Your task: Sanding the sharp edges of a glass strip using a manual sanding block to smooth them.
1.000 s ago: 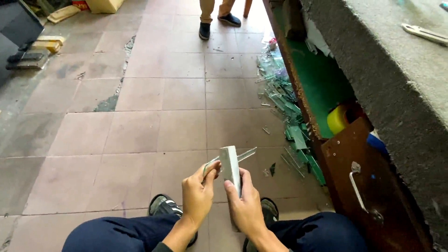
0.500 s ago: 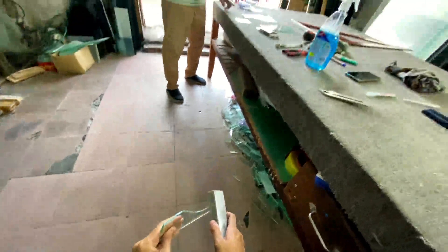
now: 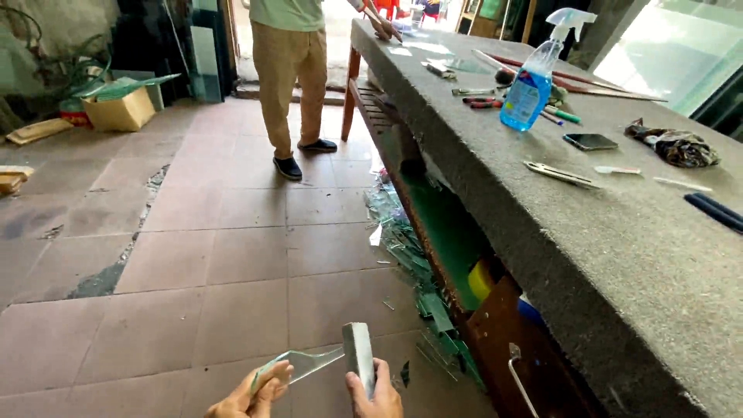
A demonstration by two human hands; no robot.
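Observation:
At the bottom edge of the head view my left hand (image 3: pixel 251 396) pinches a thin, pointed piece of clear glass (image 3: pixel 298 364) by its near end. My right hand (image 3: pixel 377 396) grips a grey rectangular block (image 3: pixel 359 350) upright, its side touching the far tip of the glass. Both hands are partly cut off by the frame. Tiled floor (image 3: pixel 232 255) lies below them.
A long grey carpeted workbench (image 3: pixel 588 255) runs along the right, with a blue spray bottle (image 3: pixel 529 87), a phone (image 3: pixel 590 142), a rag and tools on top. Glass shards (image 3: pixel 402 240) litter the floor under it. Another person (image 3: pixel 290 85) stands at the bench's far end. A cardboard box (image 3: pixel 120 108) sits far left.
The view has tilted up from my lap and the floor to the bench top and the standing person. My hands still hold the glass piece and the block together, now at the bottom edge.

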